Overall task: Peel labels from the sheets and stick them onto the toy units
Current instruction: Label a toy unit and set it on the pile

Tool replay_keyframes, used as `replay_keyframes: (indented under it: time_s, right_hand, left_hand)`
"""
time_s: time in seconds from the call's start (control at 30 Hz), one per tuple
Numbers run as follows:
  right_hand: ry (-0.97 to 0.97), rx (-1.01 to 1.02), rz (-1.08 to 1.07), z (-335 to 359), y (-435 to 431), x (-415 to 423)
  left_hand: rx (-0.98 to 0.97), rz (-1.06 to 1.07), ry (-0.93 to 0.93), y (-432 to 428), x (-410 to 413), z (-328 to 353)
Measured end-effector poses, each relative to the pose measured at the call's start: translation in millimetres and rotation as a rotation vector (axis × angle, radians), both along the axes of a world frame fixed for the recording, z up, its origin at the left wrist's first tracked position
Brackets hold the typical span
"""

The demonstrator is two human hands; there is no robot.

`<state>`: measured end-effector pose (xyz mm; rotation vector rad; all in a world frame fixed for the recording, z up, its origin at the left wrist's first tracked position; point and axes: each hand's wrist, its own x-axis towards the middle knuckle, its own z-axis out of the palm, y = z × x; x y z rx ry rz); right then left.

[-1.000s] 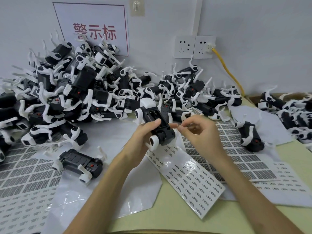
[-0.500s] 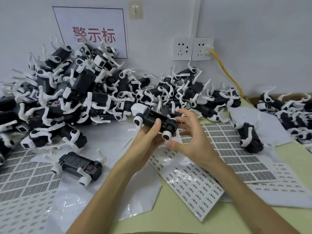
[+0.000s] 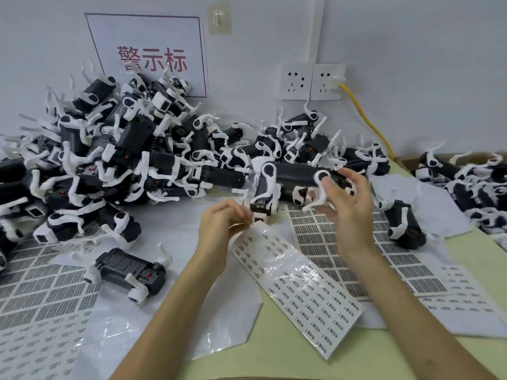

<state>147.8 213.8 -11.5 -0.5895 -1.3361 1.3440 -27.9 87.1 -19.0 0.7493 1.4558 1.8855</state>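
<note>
Toy unit [image 3: 296,175], black with white legs, held up at centre frame in the right hand [image 3: 349,209], its grip closed on one end, thumb on a white joint. Lower centre, the left hand [image 3: 219,226] has its grip pinched on the top edge of a label sheet [image 3: 299,286] lying on the counter [image 3: 274,360]

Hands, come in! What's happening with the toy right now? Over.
Left hand pinching label sheet corner. Right hand holding toy unit. Toy pile right behind it.
</note>
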Motion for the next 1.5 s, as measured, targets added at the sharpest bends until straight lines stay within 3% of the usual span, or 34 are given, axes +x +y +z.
replay_keyframes:
  time_s: [0.1,0.2,0.4,0.8,1.07,1.27,1.5]
  right_hand:
    - [0.1,-0.097,0.086,4,3,1]
    - [0.044,-0.09,0.192,3,2,-1]
    - [-0.25,0.1,0.248,-4,-7,-4]
    - [-0.315,0.212,0.044,4,-12,0]
    - [-0.31,0.252,0.106,5,-8,1]
    - [-0.319,0.25,0.296,3,-4,5]
    - [-0.227,0.292,0.079,3,4,6]
  left_hand:
    - [0.042,0.062,-0.159,-1,-9,1]
    - [0.014,-0.15,-0.202,-1,-7,3]
    - [-0.19,-0.6,0.088,-4,12,3]
    - [-0.156,-0.595,0.088,-9,14,7]
    - [-0.195,-0.61,0.099,-15,10,10]
    - [-0.185,-0.522,0.044,-9,11,9]
    - [-0.162,-0.517,0.055,-9,10,9]
